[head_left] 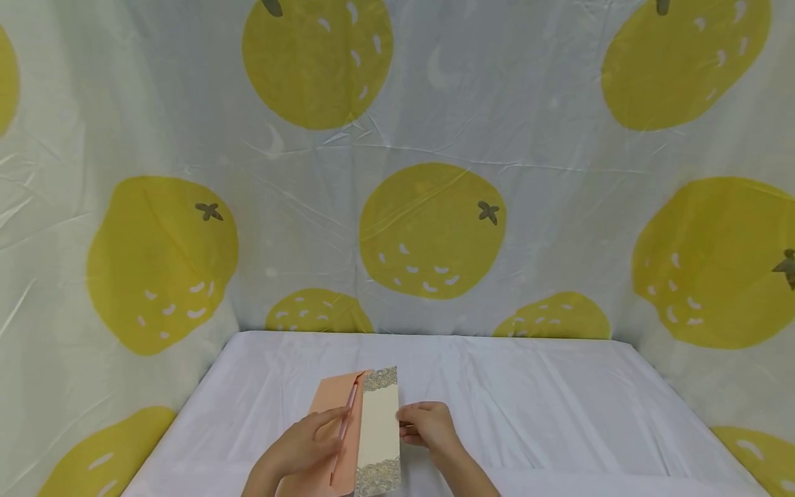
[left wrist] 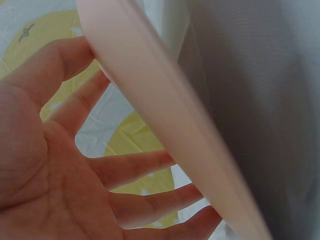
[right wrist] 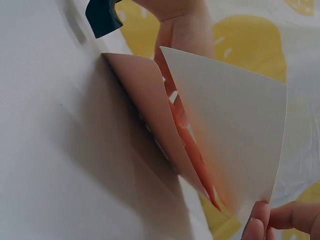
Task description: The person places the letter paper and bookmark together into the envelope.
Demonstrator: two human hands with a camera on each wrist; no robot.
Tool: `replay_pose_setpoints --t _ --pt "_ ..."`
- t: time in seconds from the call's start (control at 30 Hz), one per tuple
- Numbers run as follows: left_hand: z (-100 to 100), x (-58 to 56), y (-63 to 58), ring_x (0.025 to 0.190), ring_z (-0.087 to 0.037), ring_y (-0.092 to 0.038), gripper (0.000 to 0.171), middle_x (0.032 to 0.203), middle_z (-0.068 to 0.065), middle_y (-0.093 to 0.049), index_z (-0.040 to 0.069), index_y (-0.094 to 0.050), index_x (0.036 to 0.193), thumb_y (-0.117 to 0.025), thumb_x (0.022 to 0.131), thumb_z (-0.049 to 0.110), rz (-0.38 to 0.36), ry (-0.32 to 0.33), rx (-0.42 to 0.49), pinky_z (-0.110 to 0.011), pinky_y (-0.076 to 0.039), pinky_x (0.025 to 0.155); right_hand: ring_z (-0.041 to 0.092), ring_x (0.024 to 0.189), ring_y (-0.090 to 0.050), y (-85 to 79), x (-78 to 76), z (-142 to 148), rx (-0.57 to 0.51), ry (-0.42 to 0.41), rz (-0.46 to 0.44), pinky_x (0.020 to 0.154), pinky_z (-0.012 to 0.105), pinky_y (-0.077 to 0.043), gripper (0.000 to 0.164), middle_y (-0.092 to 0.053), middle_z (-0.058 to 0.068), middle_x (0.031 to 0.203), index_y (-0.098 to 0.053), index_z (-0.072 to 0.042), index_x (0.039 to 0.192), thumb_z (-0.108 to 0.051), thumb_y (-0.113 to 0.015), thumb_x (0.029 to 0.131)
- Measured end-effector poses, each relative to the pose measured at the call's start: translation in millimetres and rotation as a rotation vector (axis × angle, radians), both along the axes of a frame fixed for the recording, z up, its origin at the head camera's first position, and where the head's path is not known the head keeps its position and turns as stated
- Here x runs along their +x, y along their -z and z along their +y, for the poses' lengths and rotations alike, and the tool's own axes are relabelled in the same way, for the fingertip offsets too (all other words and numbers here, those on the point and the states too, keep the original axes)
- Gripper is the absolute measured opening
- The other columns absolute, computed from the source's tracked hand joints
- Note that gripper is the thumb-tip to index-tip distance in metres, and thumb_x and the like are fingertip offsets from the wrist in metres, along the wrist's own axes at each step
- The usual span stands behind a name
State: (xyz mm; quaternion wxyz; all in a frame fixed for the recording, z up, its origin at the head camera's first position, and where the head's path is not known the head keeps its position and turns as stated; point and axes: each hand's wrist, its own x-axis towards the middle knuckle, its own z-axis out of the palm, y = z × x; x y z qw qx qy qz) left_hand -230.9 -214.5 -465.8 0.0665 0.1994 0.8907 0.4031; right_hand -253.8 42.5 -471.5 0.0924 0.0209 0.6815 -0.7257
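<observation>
A peach envelope [head_left: 329, 397] stands tilted above the white table in the head view, with a long slit down its face. My left hand [head_left: 307, 440] holds it from the left. In the left wrist view the fingers [left wrist: 135, 167] spread along the envelope's edge [left wrist: 165, 105]. A cream card [head_left: 379, 424] with silver lace-patterned bands at both ends lies along the envelope's right side. My right hand [head_left: 428, 422] pinches the card's right edge between thumb and fingers. The card's plain back [right wrist: 235, 110] shows in the right wrist view; whether its left edge is inside the envelope I cannot tell.
A white cloth [head_left: 528, 414] with creases covers the table. White curtains with yellow fruit prints [head_left: 433, 231] enclose it at the back and both sides. A dark device [right wrist: 102, 17] sits near the left wrist in the right wrist view.
</observation>
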Motion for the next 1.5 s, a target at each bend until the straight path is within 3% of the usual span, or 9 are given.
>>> replay_pose_setpoints --t 0.57,0.93,1.17,1.5 --pt "-0.1 0.5 -4.1 0.126 -0.054 -0.041 0.05 0.138 -0.022 -0.051 0.009 -0.053 0.14 -0.064 0.094 0.023 -0.011 0.039 0.025 -0.071 -0.037 0.09 0.008 0.049 -0.061 -6.2 2.2 -24.2 0.026 0.094 0.055 0.05 0.023 -0.054 0.015 -0.065 0.007 0.062 -0.066 0.014 0.085 0.003 -0.063 0.076" --pt "-0.1 0.5 -2.8 0.127 -0.056 -0.039 0.051 0.138 -0.023 -0.051 0.007 -0.052 0.141 -0.064 0.094 0.024 -0.006 0.043 0.037 -0.072 -0.034 0.091 0.011 0.05 -0.061 -5.4 4.1 -32.4 0.124 0.149 0.085 0.05 0.025 -0.054 0.011 -0.064 0.006 0.06 -0.066 0.009 0.081 0.002 -0.062 0.075" --pt "1.8 4.3 -4.9 0.126 -0.058 -0.037 0.052 0.136 -0.024 -0.051 0.009 -0.054 0.139 -0.066 0.091 0.024 0.005 -0.001 0.021 -0.074 -0.033 0.091 0.011 0.048 -0.061 -2.8 3.6 -36.4 0.166 0.181 0.116 0.049 0.027 -0.054 0.009 -0.064 0.007 0.059 -0.066 0.008 0.079 0.002 -0.061 0.074" --pt "2.9 4.4 -1.7 0.122 -0.052 -0.045 0.053 0.134 -0.022 -0.054 0.01 -0.056 0.138 -0.068 0.088 0.025 0.0 -0.029 0.013 -0.068 -0.038 0.091 0.011 0.046 -0.061 -0.5 6.2 -45.4 0.155 0.176 0.121 0.047 0.025 -0.053 0.008 -0.064 0.008 0.058 -0.066 0.008 0.078 0.003 -0.061 0.074"
